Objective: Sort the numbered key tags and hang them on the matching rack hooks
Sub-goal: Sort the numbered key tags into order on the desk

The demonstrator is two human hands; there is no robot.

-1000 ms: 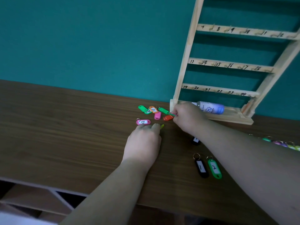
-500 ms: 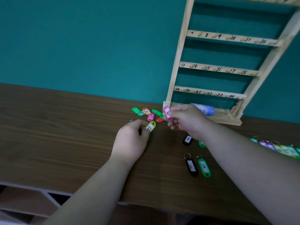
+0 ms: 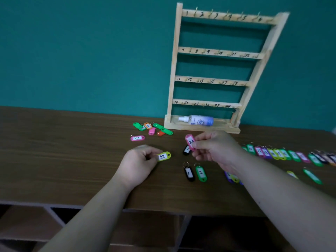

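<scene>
My left hand pinches a yellow tag marked 15 just above the table. My right hand pinches a pink tag marked 22, held upright over a black tag. The wooden rack stands against the wall with four numbered rows of bare hooks. A loose heap of tags lies left of the rack's base, with a pink tag marked 12 beside it. A black tag marked 1 and a green tag marked 2 lie side by side in front.
A long row of sorted tags runs along the table at the right, with several more nearer my right forearm. A spray bottle lies on the rack's base. The table's front edge has open shelves below.
Both hands lifted tags from the heap and drew back toward me: the left now shows the yellow 15, the right the pink 22. The view tilted up, showing the rack's top row.
</scene>
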